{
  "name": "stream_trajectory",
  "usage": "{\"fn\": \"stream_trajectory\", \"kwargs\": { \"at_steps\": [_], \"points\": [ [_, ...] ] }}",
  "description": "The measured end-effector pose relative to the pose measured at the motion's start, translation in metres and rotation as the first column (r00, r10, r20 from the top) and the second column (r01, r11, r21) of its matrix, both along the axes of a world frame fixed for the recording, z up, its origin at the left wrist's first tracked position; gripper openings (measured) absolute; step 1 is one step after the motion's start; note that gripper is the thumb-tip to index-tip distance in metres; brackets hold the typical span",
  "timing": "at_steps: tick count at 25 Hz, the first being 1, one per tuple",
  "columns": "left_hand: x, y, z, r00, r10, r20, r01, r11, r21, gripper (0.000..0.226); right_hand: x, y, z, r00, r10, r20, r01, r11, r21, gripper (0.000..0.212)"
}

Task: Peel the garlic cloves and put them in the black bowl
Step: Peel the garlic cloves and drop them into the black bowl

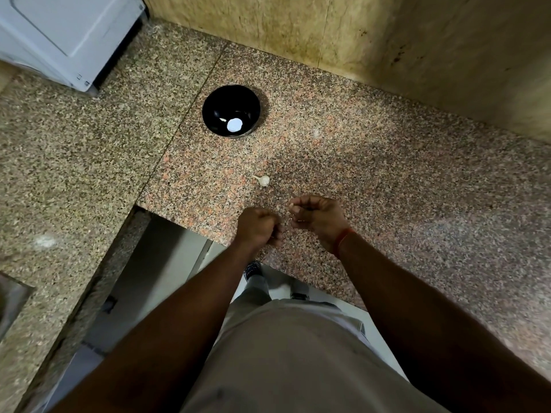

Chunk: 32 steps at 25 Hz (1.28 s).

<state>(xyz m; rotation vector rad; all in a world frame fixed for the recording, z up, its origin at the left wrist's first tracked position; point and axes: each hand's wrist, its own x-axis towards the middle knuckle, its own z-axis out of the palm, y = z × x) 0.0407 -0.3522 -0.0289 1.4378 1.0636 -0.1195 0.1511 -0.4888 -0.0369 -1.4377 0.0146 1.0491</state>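
Observation:
The black bowl [208, 110] stands on the granite counter, with a bright round reflection and one small pale piece inside it. A small garlic bulb [264, 180] with a short stalk lies on the counter between the bowl and my hands. My right hand [320, 220] hovers over the counter's front part with fingers curled, pinching a small pale garlic clove [294, 208] at its fingertips. My left hand [258, 226] is close beside it, curled into a loose fist with its back towards me. Nothing shows in the left hand, and its palm is hidden.
The speckled granite counter [387, 180] forms an L, with its front edge just below my hands. A white appliance [65, 34] stands at the back left. Stained beige walls [387, 40] close off the back and right. A metal sink corner [12, 302] shows at the far left.

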Motion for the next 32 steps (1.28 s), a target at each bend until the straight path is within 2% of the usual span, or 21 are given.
{"fn": "stream_trajectory", "kwargs": {
  "at_steps": [2, 5, 7, 9, 13, 24, 32],
  "points": [
    [0.001, -0.001, -0.002, 0.992, -0.120, 0.029, 0.115, 0.983, 0.144, 0.022, 0.001, -0.002, -0.002, 1.000, 0.031, 0.004, -0.031, 0.999, -0.020, 0.017],
    [0.001, -0.001, -0.006, 0.948, -0.315, 0.031, 0.274, 0.865, 0.421, 0.018, 0.002, -0.006, -0.007, 0.995, 0.095, 0.026, -0.092, 0.992, -0.083, 0.017],
    [0.001, -0.003, -0.005, 0.936, -0.350, 0.039, 0.281, 0.810, 0.515, 0.011, 0.003, -0.009, -0.011, 0.989, 0.136, 0.065, -0.126, 0.982, -0.140, 0.013],
    [0.001, -0.005, -0.003, 0.924, -0.378, 0.062, 0.284, 0.784, 0.552, 0.014, 0.005, -0.012, -0.013, 0.978, 0.180, 0.101, -0.160, 0.970, -0.183, 0.008],
    [0.002, -0.007, 0.001, 0.876, -0.477, 0.071, 0.367, 0.755, 0.544, 0.012, 0.007, -0.015, -0.013, 0.971, 0.198, 0.133, -0.168, 0.964, -0.208, 0.005],
    [0.005, -0.012, 0.006, 0.878, -0.468, 0.098, 0.365, 0.789, 0.495, 0.005, 0.004, -0.017, -0.012, 0.995, 0.087, 0.057, -0.078, 0.985, -0.151, 0.003],
    [0.004, -0.013, 0.002, 0.875, -0.469, 0.125, 0.386, 0.828, 0.407, 0.009, 0.002, -0.017, -0.008, 0.997, 0.039, 0.064, -0.025, 0.979, -0.203, 0.001]
  ]
}}
